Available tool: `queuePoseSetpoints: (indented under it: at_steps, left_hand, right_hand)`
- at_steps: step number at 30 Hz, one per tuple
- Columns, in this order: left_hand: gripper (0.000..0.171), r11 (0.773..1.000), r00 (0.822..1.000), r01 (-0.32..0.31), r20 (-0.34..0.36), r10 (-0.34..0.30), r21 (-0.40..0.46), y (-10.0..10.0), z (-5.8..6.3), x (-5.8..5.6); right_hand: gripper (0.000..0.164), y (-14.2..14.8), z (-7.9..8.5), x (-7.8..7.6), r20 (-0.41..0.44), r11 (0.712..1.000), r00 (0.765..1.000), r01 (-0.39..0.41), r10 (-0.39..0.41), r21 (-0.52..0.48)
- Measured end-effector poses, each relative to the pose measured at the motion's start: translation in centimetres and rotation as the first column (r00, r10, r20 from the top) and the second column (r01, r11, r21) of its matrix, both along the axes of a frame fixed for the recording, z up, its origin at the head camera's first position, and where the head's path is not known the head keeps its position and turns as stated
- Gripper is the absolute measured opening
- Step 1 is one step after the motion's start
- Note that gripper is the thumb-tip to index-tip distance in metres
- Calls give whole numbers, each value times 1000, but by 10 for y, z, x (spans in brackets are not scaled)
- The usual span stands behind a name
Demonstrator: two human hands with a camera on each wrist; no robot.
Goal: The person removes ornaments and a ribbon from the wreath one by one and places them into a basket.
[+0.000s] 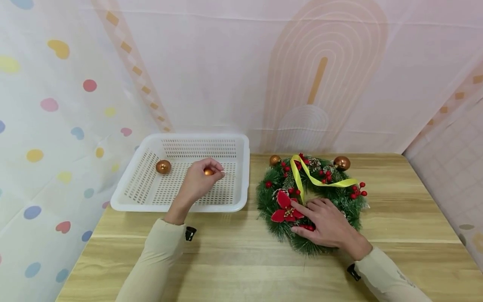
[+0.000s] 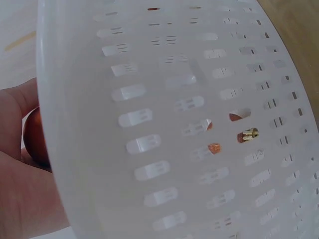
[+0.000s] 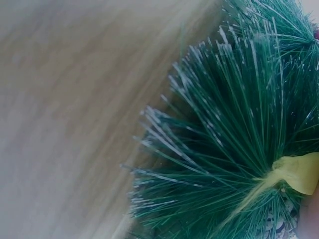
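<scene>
We list, near to far:

Wooden tabletop, one, bare along its near side, bearing all the items below.

Right hand, on the near part of the green wreath, its fingers outstretched and gripping nothing that we can make out. The index fingertip lies at the red poinsettia; the thumb points left, nearer to us. We take the hand to be steadying the wreath, which lies flat with its trimmings upward. Whether the other fingertips touch the near end of the yellow ribbon we cannot tell.

Left hand, above the basket, fingers curled and gripping a copper bauble. The bauble sits in the hollow between thumb and fingers, just left of where the tips meet; whether these also pinch a cord is too small to tell. So loose a cradle, we judge, suits a smooth, round thing.

White slotted basket, left of the wreath. Its walls probably serve to keep the second bauble, lying inside at the left, from rolling off.

Two further baubles, the larger at the wreath's far right, the smaller at its far left; their fastening we cannot see.

Patterned cloth, hung at the far side.
</scene>
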State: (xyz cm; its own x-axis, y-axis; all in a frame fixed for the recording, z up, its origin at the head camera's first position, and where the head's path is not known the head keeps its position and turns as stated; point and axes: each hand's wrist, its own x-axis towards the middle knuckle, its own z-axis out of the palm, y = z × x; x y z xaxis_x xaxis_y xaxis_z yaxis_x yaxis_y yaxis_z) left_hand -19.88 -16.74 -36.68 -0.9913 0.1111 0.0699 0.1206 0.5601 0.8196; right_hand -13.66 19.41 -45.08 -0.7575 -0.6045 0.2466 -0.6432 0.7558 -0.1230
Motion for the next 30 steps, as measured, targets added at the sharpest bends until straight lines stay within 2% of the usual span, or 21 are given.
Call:
queuePoseSetpoints:
  at_steps: [4,8,12,16,19,22,26,30]
  left_hand:
    - [17,999,1000,-10,4,10,-37,-1,-2,-1]
    - [43,993,1000,-11,8,12,-114,3,-5,-2]
    - [59,983,999,36,17,-33,-181,17,-11,-1]
    - [67,963,993,112,54,-102,-247,38,-17,2]
    - [72,946,988,150,88,-130,-287,52,-20,6]
    - [75,928,986,156,109,-126,-338,61,-24,9]
    - [78,919,986,148,121,-111,-365,67,-29,10]
    - [79,919,985,156,129,-116,-363,68,-31,9]
  right_hand:
    - [67,0,0,0,-8,1000,1000,-5,5,-5]
    - [67,0,0,0,-6,1000,1000,-6,6,-4]
    - [67,0,0,0,2,1000,1000,-5,5,3]
    - [67,0,0,0,-5,1000,1000,-15,15,5]
    - [66,0,-1,-1,-19,999,999,-36,36,0]
    - [65,3,-2,-1,-26,998,997,-67,67,4]
    - [63,14,-2,-3,-34,993,992,-120,120,11]
    - [60,27,-1,-7,-85,982,979,-187,185,-16]
